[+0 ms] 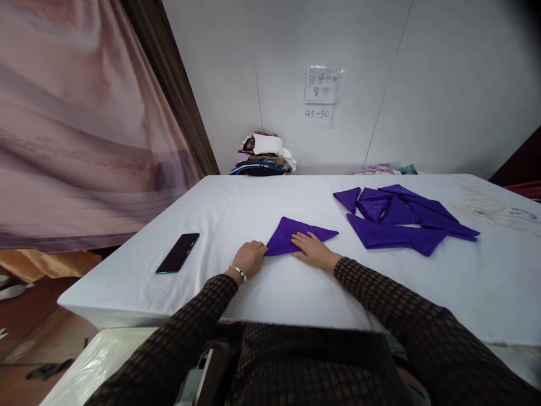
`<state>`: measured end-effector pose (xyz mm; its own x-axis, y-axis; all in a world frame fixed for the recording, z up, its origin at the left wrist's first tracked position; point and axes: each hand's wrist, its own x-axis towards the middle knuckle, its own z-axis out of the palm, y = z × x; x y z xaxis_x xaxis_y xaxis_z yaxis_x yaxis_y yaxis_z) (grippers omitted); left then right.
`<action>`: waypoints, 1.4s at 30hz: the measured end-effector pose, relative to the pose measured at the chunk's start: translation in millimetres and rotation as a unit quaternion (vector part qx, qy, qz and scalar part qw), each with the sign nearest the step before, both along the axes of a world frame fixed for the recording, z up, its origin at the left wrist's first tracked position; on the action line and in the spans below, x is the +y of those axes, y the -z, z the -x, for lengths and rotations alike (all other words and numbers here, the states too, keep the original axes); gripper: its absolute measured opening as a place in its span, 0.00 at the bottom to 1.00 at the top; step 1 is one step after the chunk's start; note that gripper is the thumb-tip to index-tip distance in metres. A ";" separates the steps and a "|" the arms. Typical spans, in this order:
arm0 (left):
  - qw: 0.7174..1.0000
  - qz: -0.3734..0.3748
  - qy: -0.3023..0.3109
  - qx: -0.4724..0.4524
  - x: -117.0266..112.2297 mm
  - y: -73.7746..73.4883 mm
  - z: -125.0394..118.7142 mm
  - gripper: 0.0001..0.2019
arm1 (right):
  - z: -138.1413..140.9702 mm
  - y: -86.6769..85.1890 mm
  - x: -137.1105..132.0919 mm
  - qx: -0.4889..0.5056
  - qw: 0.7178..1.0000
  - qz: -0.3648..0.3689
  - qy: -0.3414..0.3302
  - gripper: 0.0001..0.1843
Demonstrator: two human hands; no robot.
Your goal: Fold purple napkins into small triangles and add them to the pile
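Note:
A purple napkin point(282, 232) folded into a triangle lies on the white-covered table point(169, 299) in front of me. At its left corner, my left hand point(251, 257) is closed, with the corner pinched at its fingertips. My right hand point(313, 250) rests flat on the lower edge of the same napkin, fingers spread, hiding part of it. To the right are more purple napkins point(382, 235), some folded into small triangles and others in longer, loose shapes that overlap.
A dark phone point(178, 253) lies on the table's left side. Stacked folded clothes point(265, 155) stand at the back edge by the wall. Paper signs point(322, 93) hang on the wall. A pink curtain point(84, 113) drapes at the left. A pale, plastic-covered seat point(101, 361) is below the near edge.

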<state>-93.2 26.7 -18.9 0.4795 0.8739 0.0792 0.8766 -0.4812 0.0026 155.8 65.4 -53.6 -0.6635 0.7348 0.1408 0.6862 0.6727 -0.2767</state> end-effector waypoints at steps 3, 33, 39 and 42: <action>0.999 0.010 0.020 0.032 -19.2 -12.8 -19.2 0.11 | 8.1 -7.1 -13.9 0.010 0.999 -0.043 -0.025 0.29; 0.906 0.124 -0.128 -0.383 8.1 20.2 -55.0 0.20 | -34.8 -14.2 0.4 0.520 0.676 0.458 0.251 0.08; 0.904 0.124 -0.137 -0.384 12.0 30.9 -55.5 0.17 | -41.6 -8.3 6.4 0.489 0.696 0.445 0.279 0.10; 0.906 0.118 -0.136 -0.383 12.9 31.7 -54.7 0.16 | -45.0 -8.9 10.2 0.446 0.734 0.412 0.304 0.09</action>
